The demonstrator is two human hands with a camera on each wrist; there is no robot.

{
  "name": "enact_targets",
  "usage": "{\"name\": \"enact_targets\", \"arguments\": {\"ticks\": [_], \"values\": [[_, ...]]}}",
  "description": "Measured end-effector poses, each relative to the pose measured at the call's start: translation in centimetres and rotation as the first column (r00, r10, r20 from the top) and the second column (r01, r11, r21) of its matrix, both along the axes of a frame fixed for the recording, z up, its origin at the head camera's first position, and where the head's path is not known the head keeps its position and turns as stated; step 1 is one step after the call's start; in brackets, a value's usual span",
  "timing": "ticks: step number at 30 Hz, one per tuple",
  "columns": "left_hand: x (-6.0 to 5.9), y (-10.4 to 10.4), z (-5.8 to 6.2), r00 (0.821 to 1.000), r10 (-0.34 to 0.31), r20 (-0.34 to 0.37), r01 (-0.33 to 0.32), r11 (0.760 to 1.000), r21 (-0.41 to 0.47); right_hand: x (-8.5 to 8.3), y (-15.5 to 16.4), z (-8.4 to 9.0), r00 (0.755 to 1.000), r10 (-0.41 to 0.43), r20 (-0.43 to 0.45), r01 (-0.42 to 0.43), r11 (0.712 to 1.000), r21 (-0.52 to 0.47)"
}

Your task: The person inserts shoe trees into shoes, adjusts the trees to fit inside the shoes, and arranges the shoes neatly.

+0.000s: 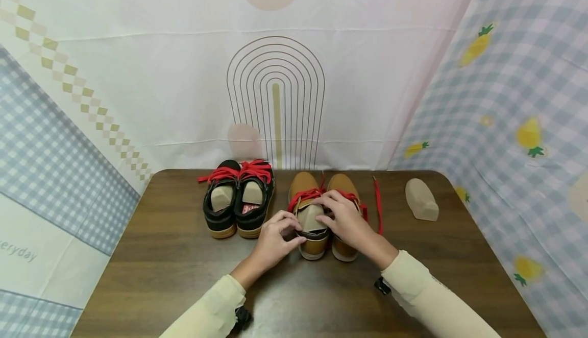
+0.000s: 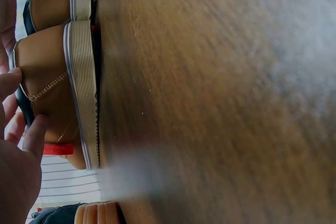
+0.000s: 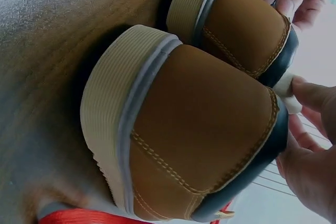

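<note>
On the table stands a pair of tan shoes with red laces, and a beige molded shoe insert (image 1: 309, 219) sits in the opening of the left tan shoe (image 1: 314, 248). My left hand (image 1: 274, 236) grips that shoe's collar near the heel, thumb and fingers on its edge. From the right, my right hand (image 1: 345, 218) reaches over the right tan shoe (image 1: 344, 251) and pinches the insert. In the right wrist view the thumb touches a pale bit of the insert (image 3: 286, 90) above the dark collar. The insert's toe end is hidden inside the shoe.
Left of the tan pair, black shoes (image 1: 220, 220) with red laces stand together, each with a beige insert inside. A loose red lace end (image 1: 378, 205) lies right of the tan shoes. Another beige insert (image 1: 421, 200) lies on the table (image 1: 184, 282) at the far right.
</note>
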State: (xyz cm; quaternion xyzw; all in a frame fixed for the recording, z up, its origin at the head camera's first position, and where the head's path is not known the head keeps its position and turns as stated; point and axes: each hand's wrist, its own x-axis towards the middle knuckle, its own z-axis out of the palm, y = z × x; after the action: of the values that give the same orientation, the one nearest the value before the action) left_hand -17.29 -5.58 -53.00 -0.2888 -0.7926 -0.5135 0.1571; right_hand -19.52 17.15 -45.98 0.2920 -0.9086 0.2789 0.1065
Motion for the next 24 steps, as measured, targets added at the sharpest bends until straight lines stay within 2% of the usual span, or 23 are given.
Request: {"name": "enact_targets", "arguments": {"ticks": [8,13,17,24], "values": [[0.1,0.1,0.3,1.0,0.003,0.026,-0.002,1.0,-0.008,-0.8,0.0,0.5,1.0,0.01,0.004,-0.01,0.998,0.067],[0.1,0.0,0.6,0.999,0.005,0.032,-0.005,1.0,-0.013,-0.7,-0.3,-0.5,0.996,0.058,-0.069,-0.053,0.995,0.082],[0.1,0.1,0.7,0.999,0.003,0.037,-0.002,1.0,-0.014,-0.6,-0.4,-1.2,0.993,0.063,-0.104,-0.056,0.996,0.073],[0.2,0.1,0.5,0.999,0.002,0.049,-0.001,1.0,-0.013,-0.6,-0.3,-1.1,0.999,0.047,-0.025,-0.047,0.999,-0.012]]}}
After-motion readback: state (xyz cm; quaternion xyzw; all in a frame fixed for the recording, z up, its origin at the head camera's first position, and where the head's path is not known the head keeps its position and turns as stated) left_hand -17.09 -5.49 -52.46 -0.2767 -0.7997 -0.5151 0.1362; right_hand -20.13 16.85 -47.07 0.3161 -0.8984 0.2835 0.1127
